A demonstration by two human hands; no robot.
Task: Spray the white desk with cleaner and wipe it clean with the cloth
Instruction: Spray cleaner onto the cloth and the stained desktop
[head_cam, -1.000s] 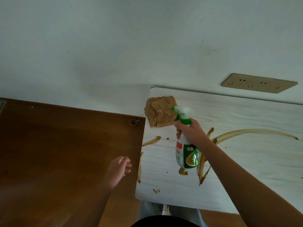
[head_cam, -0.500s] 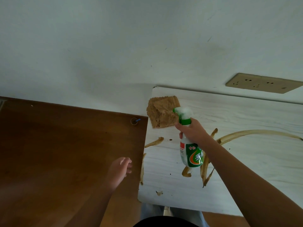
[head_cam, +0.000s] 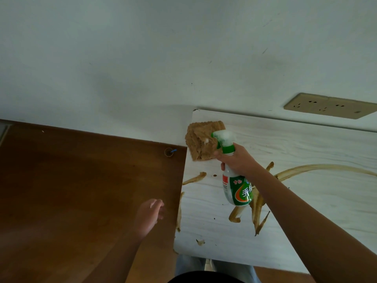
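The white desk [head_cam: 318, 217] carries long brown smears [head_cam: 318, 168] across its top. A brown cloth [head_cam: 199, 139] lies flat at its far left corner. My right hand [head_cam: 237, 160] grips the neck of a white spray bottle [head_cam: 236, 189] with a green label, held above the desk with its nozzle over the cloth; a white blur hangs at the nozzle. My left hand [head_cam: 150, 216] hovers over the brown desk beside the white desk's left edge, fingers loosely curled, holding nothing.
A brown wooden desk [head_cam: 71, 190] adjoins on the left, with a small cable hole [head_cam: 169, 152] near its far right corner. A beige wall socket [head_cam: 328, 106] sits on the white wall behind. The person's legs [head_cam: 214, 266] show below the desk's near edge.
The view has shifted slightly. My right hand still holds the bottle over the cloth, and a white blur has appeared at the nozzle. My left hand has barely moved.
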